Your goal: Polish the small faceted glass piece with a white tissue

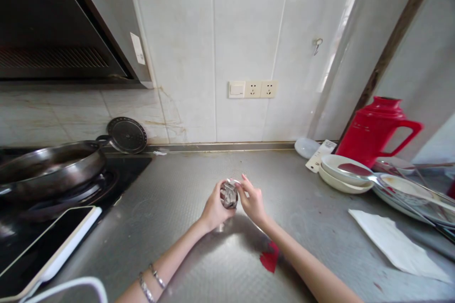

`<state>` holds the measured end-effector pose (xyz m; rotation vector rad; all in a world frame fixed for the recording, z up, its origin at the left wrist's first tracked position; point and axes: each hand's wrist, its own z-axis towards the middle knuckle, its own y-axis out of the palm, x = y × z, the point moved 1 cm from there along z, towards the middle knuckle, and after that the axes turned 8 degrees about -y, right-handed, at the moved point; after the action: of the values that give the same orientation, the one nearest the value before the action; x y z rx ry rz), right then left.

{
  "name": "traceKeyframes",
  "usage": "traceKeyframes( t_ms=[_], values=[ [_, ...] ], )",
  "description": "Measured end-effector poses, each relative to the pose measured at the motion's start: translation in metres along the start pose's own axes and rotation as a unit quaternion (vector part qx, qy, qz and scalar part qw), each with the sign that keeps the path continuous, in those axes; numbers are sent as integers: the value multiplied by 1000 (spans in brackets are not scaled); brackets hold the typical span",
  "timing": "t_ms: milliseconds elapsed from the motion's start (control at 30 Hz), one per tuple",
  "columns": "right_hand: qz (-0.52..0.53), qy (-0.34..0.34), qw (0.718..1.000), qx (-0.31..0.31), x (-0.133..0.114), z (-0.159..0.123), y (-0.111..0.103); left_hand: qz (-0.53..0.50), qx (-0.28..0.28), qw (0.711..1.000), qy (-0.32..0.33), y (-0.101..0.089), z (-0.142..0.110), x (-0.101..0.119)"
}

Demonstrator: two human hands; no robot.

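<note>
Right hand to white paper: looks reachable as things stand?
Probably yes: the white paper lies uncovered, with only counter between it and the right hand, though that hand is at the metal item.

The left edge is cutting off the pan (85, 163) and the phone (46, 251). The bowl (341, 164) is hiding the base of the flask (373, 132). The left hand (215, 209) is partly covering a round thing (229, 195), possibly a cup.

Kitchen: pan (83, 164) on stove (133, 168), apparently a range hood (42, 14).
</note>
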<state>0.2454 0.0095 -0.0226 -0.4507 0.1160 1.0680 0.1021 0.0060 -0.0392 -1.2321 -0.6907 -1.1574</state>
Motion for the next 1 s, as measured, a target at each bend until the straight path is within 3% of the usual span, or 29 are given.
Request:
traceKeyframes(
  t_ms=[233, 300, 467, 533, 600, 667, 833, 900, 1000],
  values=[
    [14, -116, 991, -67, -13, 0, -4, -53, -15, 998, -1, 4, 1, 4],
    [27, -87, 994, -57, -14, 3, -4, -49, -29, 998, 5, 5, -1, 6],
    [25, 99, 995, 19, -3, 7, -2, -46, -16, 999, -7, 4, -4, 8],
    [14, 132, 991, 32, 0, 5, -1, -53, -7, 998, -19, 2, -2, 9],
    [2, 109, 993, 41, 0, 3, -1, -63, -6, 998, -27, 0, 0, 11],
    [0, 44, 998, 34, -2, 0, -1, -70, -3, 997, -37, -2, 3, 11],
    [9, -106, 994, -28, -9, -2, -2, -82, 13, 995, -49, -4, 7, 9],
    [9, -109, 994, -30, -8, -2, -2, -94, 8, 995, -46, -3, 7, 9],
    [12, -48, 999, -4, -2, -1, -2, -104, -10, 993, -51, -2, 3, 14]
  ],
)
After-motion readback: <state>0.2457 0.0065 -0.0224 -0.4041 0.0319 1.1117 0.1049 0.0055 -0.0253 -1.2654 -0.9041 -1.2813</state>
